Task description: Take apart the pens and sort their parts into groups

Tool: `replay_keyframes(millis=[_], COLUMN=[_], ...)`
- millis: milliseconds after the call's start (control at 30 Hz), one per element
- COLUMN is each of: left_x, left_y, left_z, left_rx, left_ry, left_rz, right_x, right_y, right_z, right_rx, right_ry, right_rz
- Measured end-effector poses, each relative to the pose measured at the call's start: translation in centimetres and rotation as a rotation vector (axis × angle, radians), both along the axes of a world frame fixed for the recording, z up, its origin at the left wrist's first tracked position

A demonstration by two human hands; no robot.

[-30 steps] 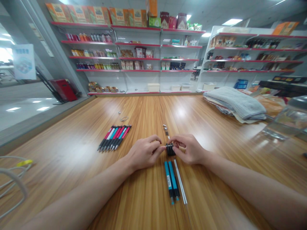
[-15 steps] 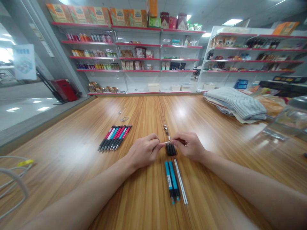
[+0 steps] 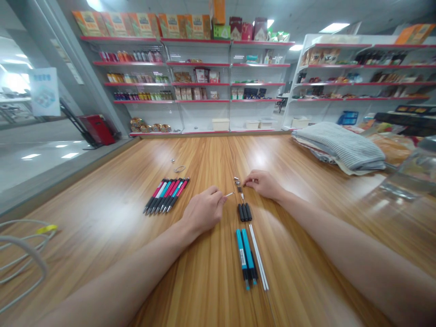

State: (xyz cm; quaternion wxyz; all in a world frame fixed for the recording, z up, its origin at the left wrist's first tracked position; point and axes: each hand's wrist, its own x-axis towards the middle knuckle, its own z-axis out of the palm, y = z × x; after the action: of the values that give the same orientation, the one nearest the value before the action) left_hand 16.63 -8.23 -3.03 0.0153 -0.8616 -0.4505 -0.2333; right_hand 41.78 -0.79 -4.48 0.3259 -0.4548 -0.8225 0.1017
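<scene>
My left hand point(image 3: 206, 209) is closed around a thin white pen refill point(image 3: 230, 194), whose tip points right. My right hand point(image 3: 262, 184) has its thumb and fingertips pinched together beside a short row of small metal pen parts point(image 3: 237, 182); anything in the pinch is too small to make out. Just below lie several black pen grips point(image 3: 244, 212) side by side. Nearer me are two blue pen barrels point(image 3: 245, 249) with black ends and, to their right, two white refills point(image 3: 259, 258).
Several assembled pens point(image 3: 165, 196) lie in a row at the left, with a thin wire ring point(image 3: 179, 169) beyond them. A white cable point(image 3: 37, 247) loops at the left edge. Folded striped cloth point(image 3: 344, 143) and a clear container point(image 3: 408, 170) stand at the right.
My right hand has moved away from the refill and the black grips, up to beside the small metal parts. My left hand still holds the refill, now clear of the right fingers.
</scene>
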Motion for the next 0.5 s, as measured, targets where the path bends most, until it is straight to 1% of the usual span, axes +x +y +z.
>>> replay_keyframes(millis=[267, 500], left_x=[-0.1, 0.0], left_y=[0.0, -0.1], left_z=[-0.1, 0.0], left_rx=[-0.022, -0.016], left_ry=[-0.011, -0.030], left_rz=[-0.003, -0.006], right_x=[0.2, -0.2], right_y=[-1.1, -1.5], right_z=[0.3, 0.1], right_rx=[-0.040, -0.067], right_ry=[0.005, 0.015], right_rz=[0.094, 0.005])
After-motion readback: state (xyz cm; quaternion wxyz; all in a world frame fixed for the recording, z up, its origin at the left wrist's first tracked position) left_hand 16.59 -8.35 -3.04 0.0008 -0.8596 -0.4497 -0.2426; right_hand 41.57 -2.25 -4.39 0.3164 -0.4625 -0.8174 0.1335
